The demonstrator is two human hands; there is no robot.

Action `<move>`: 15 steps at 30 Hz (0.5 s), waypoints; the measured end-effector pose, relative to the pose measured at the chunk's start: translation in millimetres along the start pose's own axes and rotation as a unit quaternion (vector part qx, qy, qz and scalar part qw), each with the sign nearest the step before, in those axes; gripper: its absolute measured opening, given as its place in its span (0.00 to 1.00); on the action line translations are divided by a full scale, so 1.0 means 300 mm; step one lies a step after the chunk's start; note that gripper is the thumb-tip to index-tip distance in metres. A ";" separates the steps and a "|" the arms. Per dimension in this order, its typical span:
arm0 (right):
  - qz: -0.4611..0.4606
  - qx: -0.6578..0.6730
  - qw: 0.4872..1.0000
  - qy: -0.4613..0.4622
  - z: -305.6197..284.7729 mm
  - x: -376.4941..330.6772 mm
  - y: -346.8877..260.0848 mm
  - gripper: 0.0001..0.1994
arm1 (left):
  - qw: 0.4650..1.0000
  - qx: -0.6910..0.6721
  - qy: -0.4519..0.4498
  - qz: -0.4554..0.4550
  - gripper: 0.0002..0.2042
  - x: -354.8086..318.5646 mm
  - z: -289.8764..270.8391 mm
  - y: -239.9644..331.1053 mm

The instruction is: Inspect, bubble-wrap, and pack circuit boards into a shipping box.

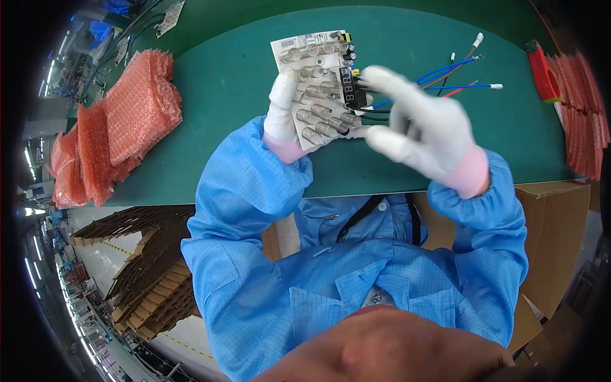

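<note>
My left grip (282, 111) holds a white, spring-studded circuit board (321, 91); my wide, blurred right grip (434, 132) beside it part-hides coloured wires (472, 86).

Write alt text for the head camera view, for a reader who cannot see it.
A white-gloved left hand holds a white circuit board with coiled springs and a dark display, while the gloved right hand, slightly blurred, is spread open beside it. Wires extend to the right over a green table, with pink bubble wrap at the left.
</note>
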State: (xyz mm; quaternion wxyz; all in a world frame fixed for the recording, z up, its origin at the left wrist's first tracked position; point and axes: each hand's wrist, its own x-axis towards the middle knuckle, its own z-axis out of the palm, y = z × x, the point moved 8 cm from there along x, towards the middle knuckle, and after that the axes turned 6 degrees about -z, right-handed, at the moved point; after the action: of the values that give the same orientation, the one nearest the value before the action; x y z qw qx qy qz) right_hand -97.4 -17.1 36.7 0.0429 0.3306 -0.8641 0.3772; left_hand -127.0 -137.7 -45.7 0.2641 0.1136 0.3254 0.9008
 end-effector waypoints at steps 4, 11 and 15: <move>-0.176 -0.249 0.951 0.049 -0.077 0.005 -0.059 0.34 | 0.993 -0.072 -0.055 -0.077 0.37 0.013 0.024 -0.023; -0.189 -0.412 0.891 -0.022 -0.007 -0.003 0.000 0.28 | 0.980 -0.135 -0.073 -0.127 0.36 -0.002 0.038 -0.048; -0.091 -0.382 0.913 -0.115 0.025 -0.015 0.071 0.21 | 0.974 -0.165 -0.106 -0.116 0.36 -0.004 0.053 -0.046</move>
State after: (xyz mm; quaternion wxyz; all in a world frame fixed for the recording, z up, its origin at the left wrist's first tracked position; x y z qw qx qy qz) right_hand -105.4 -9.2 16.8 0.1002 0.4070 -0.9075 -0.0276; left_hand -114.3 -121.1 -42.7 0.4147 0.1245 0.1538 0.8882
